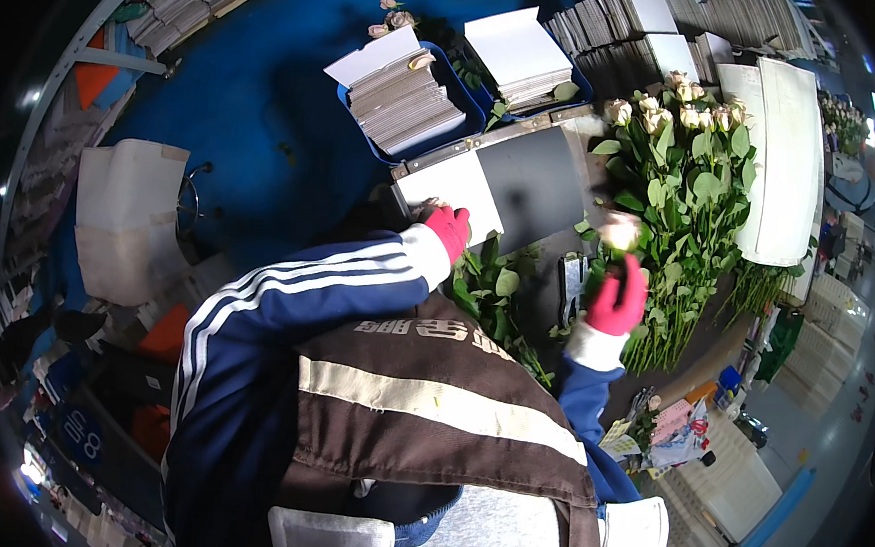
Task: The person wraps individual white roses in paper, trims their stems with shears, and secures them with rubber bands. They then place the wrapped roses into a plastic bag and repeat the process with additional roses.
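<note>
My left hand (447,230), in a pink-red glove, rests on the near left part of a white cardboard sheet (467,185). At its fingertips are pale pink rose petals (433,204), mostly covered; whether the fingers grip them is hidden. The sheet lies beside a dark grey panel (537,178) on the worktable. Raised at the right, my gloved right hand (618,299) holds a pale pink rose (620,230) below its bloom, blurred. Leafy stems (493,277) lie between the hands. Near the right hand is a small metallic tool or holder (573,282), its kind unclear.
Beyond the sheet stand two blue bins (457,72) of stacked cardboard sheets (407,99). Many long-stemmed roses (684,176) lie at the right, beside a white padded board (786,163). A covered chair (131,217) stands left; more cardboard stacks (618,21) are at the back.
</note>
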A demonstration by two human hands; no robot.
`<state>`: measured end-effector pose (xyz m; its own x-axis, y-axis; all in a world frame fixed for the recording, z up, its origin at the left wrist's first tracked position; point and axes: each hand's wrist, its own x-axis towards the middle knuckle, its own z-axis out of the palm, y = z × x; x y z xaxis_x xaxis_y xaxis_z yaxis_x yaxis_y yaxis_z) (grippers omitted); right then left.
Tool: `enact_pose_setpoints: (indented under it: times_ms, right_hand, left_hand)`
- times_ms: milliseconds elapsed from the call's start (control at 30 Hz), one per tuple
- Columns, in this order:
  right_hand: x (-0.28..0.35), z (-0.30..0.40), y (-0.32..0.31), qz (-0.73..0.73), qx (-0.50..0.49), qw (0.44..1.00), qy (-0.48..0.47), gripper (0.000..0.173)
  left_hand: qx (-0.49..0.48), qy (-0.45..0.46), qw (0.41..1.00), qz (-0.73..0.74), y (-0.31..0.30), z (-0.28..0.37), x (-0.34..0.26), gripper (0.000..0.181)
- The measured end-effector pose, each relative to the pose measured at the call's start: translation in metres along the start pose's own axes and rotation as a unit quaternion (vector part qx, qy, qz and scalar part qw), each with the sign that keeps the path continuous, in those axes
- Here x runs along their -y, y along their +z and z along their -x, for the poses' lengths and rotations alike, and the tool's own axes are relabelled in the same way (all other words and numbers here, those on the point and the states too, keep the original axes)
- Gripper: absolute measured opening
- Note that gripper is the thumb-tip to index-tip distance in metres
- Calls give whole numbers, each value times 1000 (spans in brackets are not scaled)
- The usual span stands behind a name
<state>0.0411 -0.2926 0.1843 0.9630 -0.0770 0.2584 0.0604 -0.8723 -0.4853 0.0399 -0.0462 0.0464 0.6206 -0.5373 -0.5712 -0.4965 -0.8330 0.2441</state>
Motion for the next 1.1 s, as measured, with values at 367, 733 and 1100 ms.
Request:
enact_pose_setpoints:
  times_ms: [367,733,1100]
  right_hand:
    - [19,-21,31,-35,42,998,-19,38]
    - [-74,-163,48,151,-141,972,-111,40]
    - [-22,-169,-37,136,-161,970,-123,37]
  left_hand:
    - [-37,-27,990,-136,33,-13,-18,34]
    - [-141,63,987,52,22,40,20,68]
    - [-207,120,969,69,31,35,30,61]
